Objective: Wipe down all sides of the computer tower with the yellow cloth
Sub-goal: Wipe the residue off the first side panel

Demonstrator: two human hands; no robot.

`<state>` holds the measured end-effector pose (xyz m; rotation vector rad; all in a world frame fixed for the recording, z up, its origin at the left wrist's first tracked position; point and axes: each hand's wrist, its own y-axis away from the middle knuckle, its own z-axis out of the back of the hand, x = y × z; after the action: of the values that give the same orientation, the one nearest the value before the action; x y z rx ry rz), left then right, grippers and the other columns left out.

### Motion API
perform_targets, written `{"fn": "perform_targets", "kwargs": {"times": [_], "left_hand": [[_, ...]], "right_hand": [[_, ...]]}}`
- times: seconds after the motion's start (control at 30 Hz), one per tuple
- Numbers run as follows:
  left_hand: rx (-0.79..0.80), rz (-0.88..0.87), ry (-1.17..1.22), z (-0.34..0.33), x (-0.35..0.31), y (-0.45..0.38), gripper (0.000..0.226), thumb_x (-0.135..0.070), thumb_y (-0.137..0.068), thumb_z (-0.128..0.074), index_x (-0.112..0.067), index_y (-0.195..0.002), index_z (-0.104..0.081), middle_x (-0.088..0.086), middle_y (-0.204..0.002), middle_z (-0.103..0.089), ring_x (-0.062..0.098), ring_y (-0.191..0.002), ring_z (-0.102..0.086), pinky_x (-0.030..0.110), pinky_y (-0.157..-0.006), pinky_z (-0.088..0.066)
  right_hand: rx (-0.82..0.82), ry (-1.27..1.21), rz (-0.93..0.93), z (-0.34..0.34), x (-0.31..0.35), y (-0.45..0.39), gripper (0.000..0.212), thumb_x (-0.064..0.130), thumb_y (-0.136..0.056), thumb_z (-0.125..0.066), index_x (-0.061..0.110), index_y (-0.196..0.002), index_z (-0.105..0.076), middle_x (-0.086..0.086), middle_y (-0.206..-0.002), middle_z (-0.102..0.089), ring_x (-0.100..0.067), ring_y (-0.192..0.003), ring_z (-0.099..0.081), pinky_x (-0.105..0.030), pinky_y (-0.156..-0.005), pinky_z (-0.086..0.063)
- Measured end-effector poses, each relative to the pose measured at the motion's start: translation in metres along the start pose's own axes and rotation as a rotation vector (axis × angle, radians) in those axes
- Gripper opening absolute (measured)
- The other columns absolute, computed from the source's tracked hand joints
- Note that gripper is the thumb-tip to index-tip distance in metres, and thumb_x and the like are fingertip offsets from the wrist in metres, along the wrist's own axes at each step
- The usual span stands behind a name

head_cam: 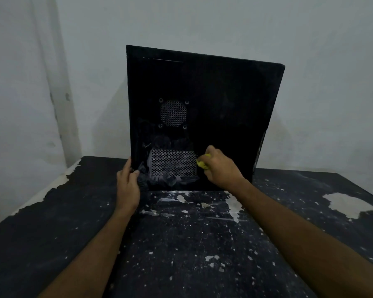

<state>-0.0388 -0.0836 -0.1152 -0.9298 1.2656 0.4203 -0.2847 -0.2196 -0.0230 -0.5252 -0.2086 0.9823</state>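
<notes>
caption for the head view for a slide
Right hand wipes the computer tower with the yellow cloth; left hand steadies it.

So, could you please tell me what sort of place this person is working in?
Probably a bare back room or makeshift workshop, though that is a guess. A dusty black computer tower stands on a worn dark table with flaking paint, set into the corner of plain whitish walls.

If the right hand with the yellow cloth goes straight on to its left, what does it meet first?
Most likely the lower mesh vent on the computer tower: the right hand presses the yellow cloth just beside its edge.
</notes>
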Motion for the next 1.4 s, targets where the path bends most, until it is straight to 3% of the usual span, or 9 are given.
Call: {"fn": "perform_targets", "kwargs": {"times": [0.13,0.27,0.4,0.7,0.87,1.0,1.13,1.3,1.4], "left_hand": [[-0.002,0.005,-0.005,-0.001,0.001,-0.001,0.048,-0.020,-0.110,-0.039,-0.027,-0.158,-0.038,0.002,-0.138,-0.039,0.014,-0.125,-0.044,0.030,-0.105,-0.034],[0.003,0.005,-0.013,-0.001,0.000,-0.001,0.049,-0.019,-0.110,-0.040,-0.029,-0.158,-0.038,-0.001,-0.135,-0.039,0.011,-0.122,-0.044,0.028,-0.103,-0.033],[-0.006,-0.002,-0.014,-0.002,-0.001,-0.001,0.049,-0.019,-0.110,-0.040,-0.030,-0.157,-0.039,0.000,-0.132,-0.040,0.010,-0.119,-0.045,0.027,-0.101,-0.033],[-0.014,-0.002,-0.006,-0.002,-0.002,-0.001,0.048,-0.019,-0.110,-0.040,-0.029,-0.157,-0.039,0.001,-0.132,-0.040,0.012,-0.117,-0.047,0.027,-0.101,-0.035],[-0.007,0.016,0.000,-0.001,-0.003,0.000,0.048,-0.019,-0.109,-0.040,-0.029,-0.157,-0.039,-0.001,-0.133,-0.040,0.010,-0.118,-0.045,0.027,-0.101,-0.033],[-0.018,-0.001,-0.010,-0.001,-0.003,0.000,0.048,-0.020,-0.109,-0.040,-0.028,-0.156,-0.040,0.001,-0.134,-0.041,0.013,-0.121,-0.048,0.028,-0.105,-0.035],[-0.010,0.000,-0.012,-0.001,-0.005,0.001,0.048,-0.020,-0.110,-0.039,-0.029,-0.157,-0.039,0.000,-0.132,-0.040,0.012,-0.120,-0.047,0.028,-0.104,-0.035],[-0.029,0.002,-0.020,-0.002,-0.007,0.002,0.048,-0.016,-0.109,-0.039,-0.027,-0.157,-0.040,0.001,-0.133,-0.041,0.010,-0.119,-0.046,0.023,-0.100,-0.033],[-0.016,-0.004,-0.019,-0.001,-0.008,0.004,0.048,-0.016,-0.109,-0.037,-0.027,-0.157,-0.039,0.000,-0.136,-0.040,0.010,-0.122,-0.045,0.024,-0.103,-0.033]], "right_hand": [[-0.244,-0.138,-0.231,-0.007,-0.003,0.002,0.038,0.003,-0.083,-0.070,0.009,-0.121,-0.065,-0.012,-0.115,-0.048,-0.031,-0.096,-0.055,-0.043,-0.069,-0.055],[-0.006,-0.029,-0.041,-0.019,0.008,0.012,0.037,0.016,-0.088,-0.072,0.014,-0.124,-0.064,-0.010,-0.118,-0.047,-0.032,-0.103,-0.055,-0.042,-0.069,-0.054],[-0.234,-0.134,-0.254,-0.015,0.004,0.003,0.038,0.014,-0.083,-0.075,0.011,-0.119,-0.066,-0.010,-0.114,-0.049,-0.029,-0.094,-0.056,-0.036,-0.064,-0.051],[-0.236,-0.127,-0.242,-0.019,0.017,0.001,0.041,0.014,-0.083,-0.077,0.010,-0.122,-0.064,-0.011,-0.117,-0.048,-0.031,-0.098,-0.055,-0.040,-0.064,-0.054],[0.028,-0.009,-0.113,-0.022,0.016,0.006,0.037,0.029,-0.087,-0.074,0.017,-0.121,-0.066,-0.007,-0.117,-0.047,-0.030,-0.100,-0.059,-0.038,-0.069,-0.051],[-0.216,-0.114,-0.219,-0.018,0.011,0.005,0.036,0.017,-0.083,-0.077,0.013,-0.118,-0.067,-0.008,-0.109,-0.048,-0.026,-0.084,-0.058,-0.038,-0.060,-0.054],[0.163,0.060,0.023,-0.041,0.018,0.021,0.034,0.024,-0.090,-0.071,0.016,-0.122,-0.065,-0.010,-0.120,-0.047,-0.034,-0.097,-0.061,-0.044,-0.072,-0.055],[-0.083,-0.061,-0.181,-0.048,0.011,0.023,0.040,0.019,-0.083,-0.079,0.013,-0.121,-0.066,-0.010,-0.112,-0.047,-0.030,-0.092,-0.059,-0.040,-0.063,-0.054],[0.031,0.023,-0.025,-0.067,0.016,0.034,0.043,0.015,-0.080,-0.082,0.014,-0.120,-0.066,-0.014,-0.113,-0.048,-0.035,-0.094,-0.059,-0.042,-0.059,-0.053]]}}
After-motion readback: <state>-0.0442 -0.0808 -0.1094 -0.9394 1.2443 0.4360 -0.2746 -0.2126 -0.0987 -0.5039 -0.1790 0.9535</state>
